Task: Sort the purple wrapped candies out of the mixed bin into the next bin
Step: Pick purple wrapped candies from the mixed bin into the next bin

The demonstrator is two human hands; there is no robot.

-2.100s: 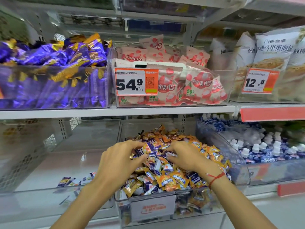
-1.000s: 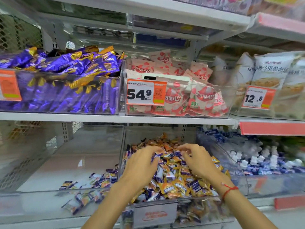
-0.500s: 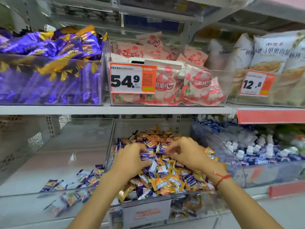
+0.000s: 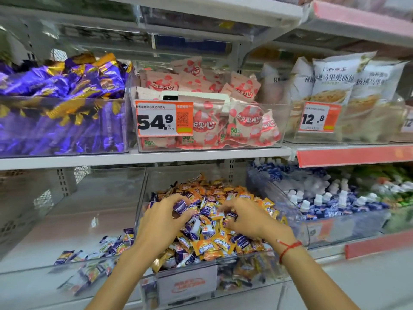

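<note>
Lower shelf (image 4: 33,262) carries three clear bins side by side; upper shelf (image 4: 143,156) sits close overhead, so hands work in under it from the front.

Mixed bin (image 4: 190,285), middle of lower shelf: heaped well above its front wall with orange and purple wrapped candies (image 4: 207,245). Many purple ones visible through the pile. Bulk of sorting left, by my reading.

Next bin (image 4: 73,193), to its left, touching wall to wall: mostly bare floor, only a small scatter of sorted candies (image 4: 107,245) near its front right corner. Plenty of room to drop more; only the shared wall to lift over.

Bin of small bottles (image 4: 330,204) on the right, angled against the mixed bin; no business there.

Left hand (image 4: 163,222): over the left of the pile, fingers curled, pinching a purple candy (image 4: 180,206) between thumb and fingertips.

Right hand (image 4: 243,217): over pile centre, fingers curled down, tips on a purple piece (image 4: 231,215); looks like a pinch.

Judgement: early stage.
</note>
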